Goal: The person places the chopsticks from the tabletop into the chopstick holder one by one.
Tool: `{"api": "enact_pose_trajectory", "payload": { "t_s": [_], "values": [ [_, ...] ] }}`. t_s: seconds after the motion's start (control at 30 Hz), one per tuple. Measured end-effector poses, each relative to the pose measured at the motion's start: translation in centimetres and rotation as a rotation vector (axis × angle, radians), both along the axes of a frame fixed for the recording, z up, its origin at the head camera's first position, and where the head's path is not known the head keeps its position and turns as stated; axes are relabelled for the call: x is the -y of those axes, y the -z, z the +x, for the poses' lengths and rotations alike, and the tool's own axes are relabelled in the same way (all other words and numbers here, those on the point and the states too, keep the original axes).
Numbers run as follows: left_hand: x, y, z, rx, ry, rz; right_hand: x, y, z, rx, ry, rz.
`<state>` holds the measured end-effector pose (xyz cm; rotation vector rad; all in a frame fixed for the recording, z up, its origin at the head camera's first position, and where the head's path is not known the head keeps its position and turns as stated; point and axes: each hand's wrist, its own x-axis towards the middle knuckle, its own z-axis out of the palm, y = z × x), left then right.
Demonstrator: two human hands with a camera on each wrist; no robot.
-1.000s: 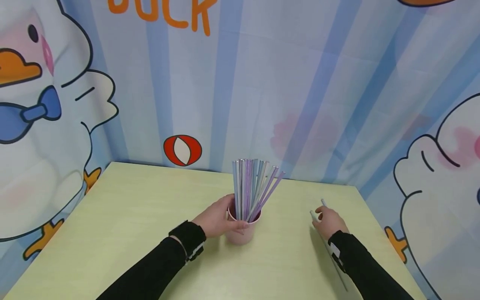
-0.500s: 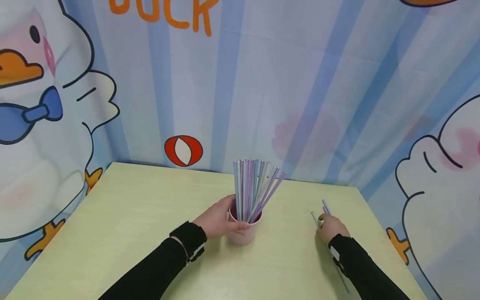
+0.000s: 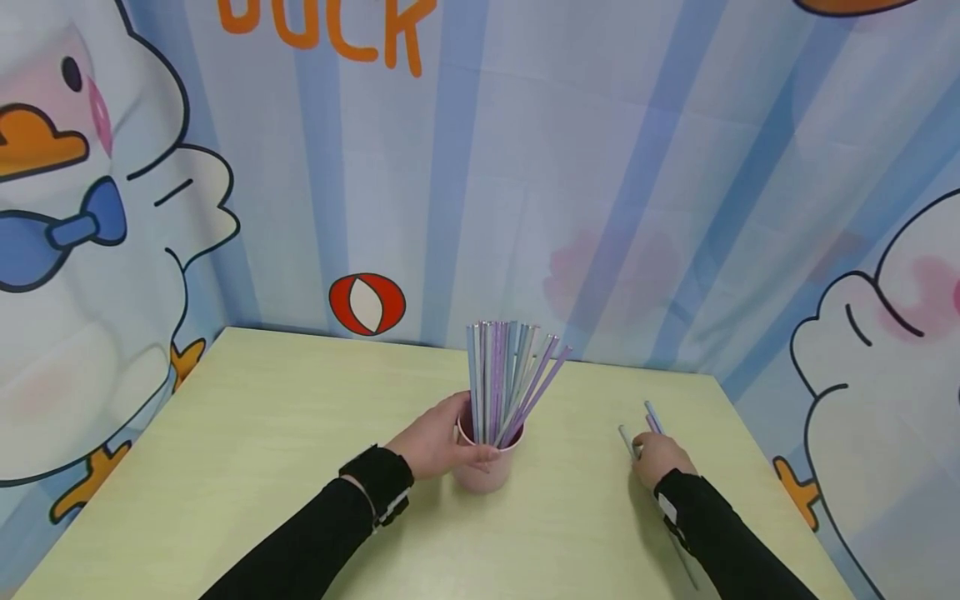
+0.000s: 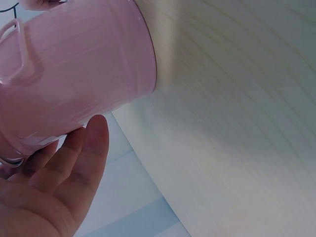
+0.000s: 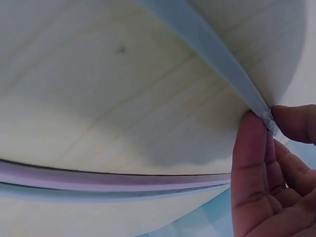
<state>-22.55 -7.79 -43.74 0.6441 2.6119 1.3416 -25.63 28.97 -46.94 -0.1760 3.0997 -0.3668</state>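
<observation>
A pink bucket-like cup (image 3: 483, 477) with a small handle stands on the table, packed with blue, purple and pale straws (image 3: 498, 383). My left hand (image 3: 438, 437) holds the cup at its rim, thumb in front and fingers around the far side. In the left wrist view, fingers (image 4: 74, 168) curve along the cup's wall (image 4: 84, 59). On the right, my right hand (image 3: 663, 460) pinches a pale grey-blue straw (image 5: 212, 54) near its end between thumb and fingers. Beside that hand lie a purple straw (image 5: 113, 181) and a blue straw (image 5: 98, 194).
The light wood-grain table (image 3: 300, 400) runs back to a striped blue curtain (image 3: 510, 167) printed with ducks and a red ball. Duck-printed cloth (image 3: 885, 417) also hangs along the right side.
My right hand has moved slightly down and right, its fingers closing on the pale straw, and the other two straws show more beyond it. The left hand keeps its hold on the cup.
</observation>
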Motion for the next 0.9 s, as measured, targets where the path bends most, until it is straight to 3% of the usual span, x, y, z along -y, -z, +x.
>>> {"api": "enact_pose_trajectory", "payload": {
  "t_s": [0.2, 0.4, 0.63, 0.9],
  "values": [
    [0.0, 0.0, 0.0, 0.001, 0.004, 0.007, 0.1, 0.2, -0.3, 0.006, -0.016, 0.016],
    [0.0, 0.1, 0.1, 0.005, -0.002, 0.003, 0.8, -0.6, -0.4, 0.001, -0.023, -0.03],
    [0.0, 0.0, 0.1, -0.004, 0.0, 0.004, 2.5, -2.7, 0.0, -0.001, -0.042, -0.103],
    [0.0, 0.1, 0.0, -0.002, 0.0, 0.006, 4.7, -5.5, 0.4, -0.035, -0.026, -0.272]
  ]
}}
